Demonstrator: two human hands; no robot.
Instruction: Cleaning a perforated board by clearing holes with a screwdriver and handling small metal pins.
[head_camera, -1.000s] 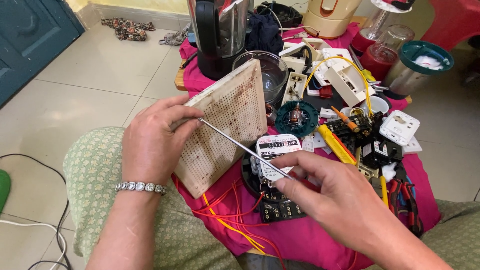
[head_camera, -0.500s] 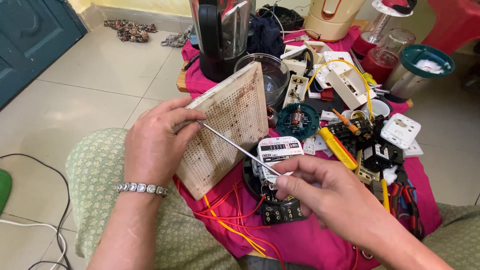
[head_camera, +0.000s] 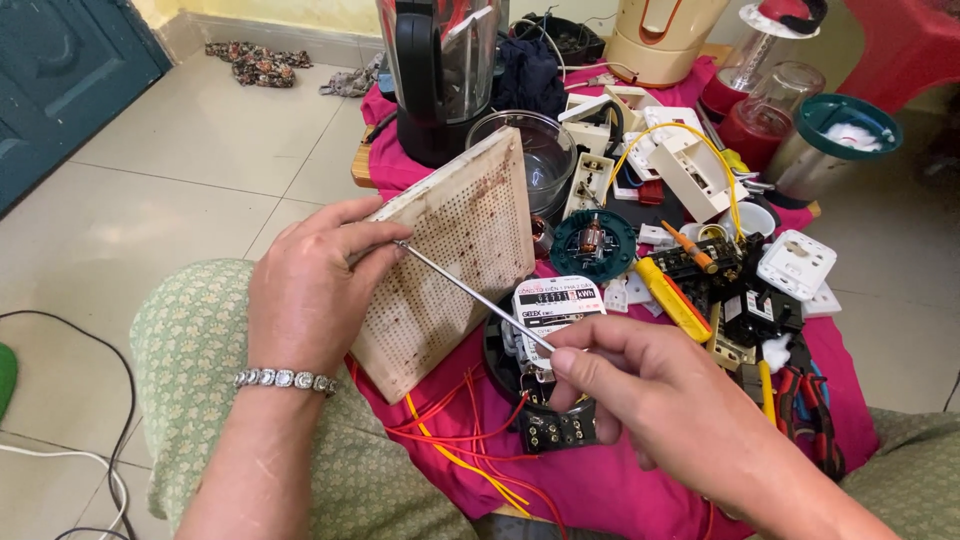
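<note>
My left hand (head_camera: 310, 290) grips the left edge of a white perforated board (head_camera: 450, 255), stained brown, and holds it tilted upright over my lap. My right hand (head_camera: 640, 395) pinches the handle end of a thin metal screwdriver (head_camera: 470, 292). Its tip rests against the board's left edge, beside my left thumb. Just below the shaft lies a round black electricity meter (head_camera: 545, 345) with a white face, and red and yellow wires (head_camera: 465, 440) trail from under the board.
A low table under a pink cloth (head_camera: 600, 475) carries a black blender (head_camera: 440, 70), a glass bowl (head_camera: 545, 150), white sockets (head_camera: 795, 262), a yellow screwdriver (head_camera: 672, 295), red pliers (head_camera: 810, 405) and jars. Tiled floor (head_camera: 170, 190) and cables (head_camera: 110, 440) lie to the left.
My right hand has slid slightly left and down along the screwdriver. The board and my left hand have stayed nearly still.
</note>
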